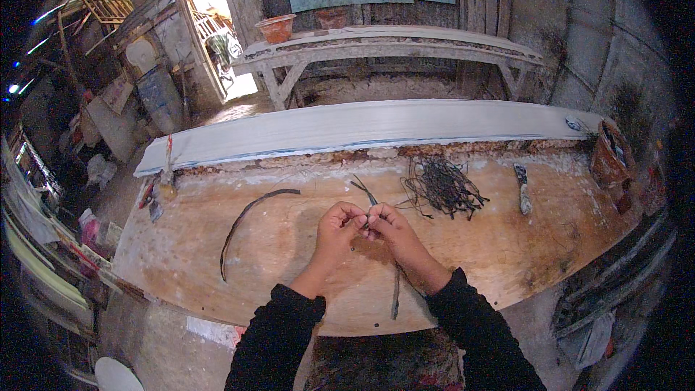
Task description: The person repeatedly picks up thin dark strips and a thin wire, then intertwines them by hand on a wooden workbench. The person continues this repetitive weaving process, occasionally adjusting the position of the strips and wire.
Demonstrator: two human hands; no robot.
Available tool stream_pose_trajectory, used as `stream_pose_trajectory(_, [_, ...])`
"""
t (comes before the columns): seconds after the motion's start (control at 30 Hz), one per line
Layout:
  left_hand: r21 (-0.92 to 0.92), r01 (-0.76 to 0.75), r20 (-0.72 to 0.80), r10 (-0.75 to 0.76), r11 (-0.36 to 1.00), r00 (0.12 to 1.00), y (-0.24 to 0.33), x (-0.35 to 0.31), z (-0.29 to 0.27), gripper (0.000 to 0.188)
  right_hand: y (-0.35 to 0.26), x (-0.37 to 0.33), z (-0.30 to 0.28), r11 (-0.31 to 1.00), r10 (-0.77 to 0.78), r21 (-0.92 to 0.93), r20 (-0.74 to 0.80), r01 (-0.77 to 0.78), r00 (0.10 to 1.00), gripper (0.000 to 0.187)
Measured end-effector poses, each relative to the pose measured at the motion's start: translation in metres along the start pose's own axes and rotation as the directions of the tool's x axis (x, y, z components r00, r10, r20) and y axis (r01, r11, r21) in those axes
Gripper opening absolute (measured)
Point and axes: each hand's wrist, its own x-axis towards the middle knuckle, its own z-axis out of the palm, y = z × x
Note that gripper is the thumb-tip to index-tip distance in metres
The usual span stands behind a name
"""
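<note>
At the lower edge both forearms, in black sleeves, are cut off by the frame, and a dark patterned cloth between them is too dim to identify. Above them the left hand and right hand meet fingertip to fingertip over the middle of the wooden workbench, both pinched on a thin dark strip; the part of the strip inside the fingers is hidden, its upper end pokes out above the knuckles and splits into two strands, and a grey length that may be the same piece runs down beneath the right wrist toward the bench's near edge. To the left of the hands a long curved dark strip lies alone on the wood. Just beyond and right of the hands sits a tangled pile of dark strips, individual pieces hard to separate. Further right a small knife-like tool lies flat. At the bench's far right end a reddish pot leans, its contents only dark shapes. Behind the bench runs a long pale plank, and on the shelf at the back stands a clay pot whose inside cannot be seen.
</note>
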Motion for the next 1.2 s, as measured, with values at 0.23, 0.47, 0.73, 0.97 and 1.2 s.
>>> stream_pose_trajectory(0.23, [-0.067,0.006,0.02,-0.005,0.998,1.0,0.003,0.0,-0.001,0.005,-0.002,0.001,-0.003,0.965,0.007,0.257,0.166,-0.051,0.986,0.014])
stream_pose_trajectory(0.47, [0.104,-0.13,0.036,0.127,0.986,0.991,-0.004,0.001,-0.005,0.007,-0.003,0.0,-0.005,0.939,0.078,0.325,0.117,-0.113,0.99,0.015])
stream_pose_trajectory(0.73, [0.137,-0.086,0.077,0.076,0.987,0.994,-0.001,0.002,-0.003,0.013,-0.003,0.001,-0.008,0.965,-0.032,0.26,0.015,0.027,0.999,0.007])
stream_pose_trajectory(0.97, [-0.197,0.228,0.202,-0.188,0.953,0.961,-0.004,0.003,-0.012,0.014,-0.005,0.0,-0.003,0.978,-0.053,0.205,0.021,0.047,0.998,0.012])
stream_pose_trajectory(1.2, [-0.174,0.211,0.208,-0.173,0.962,0.963,-0.009,0.004,-0.017,0.006,-0.003,0.002,0.0,0.993,-0.073,0.096,0.011,0.072,0.997,0.014])
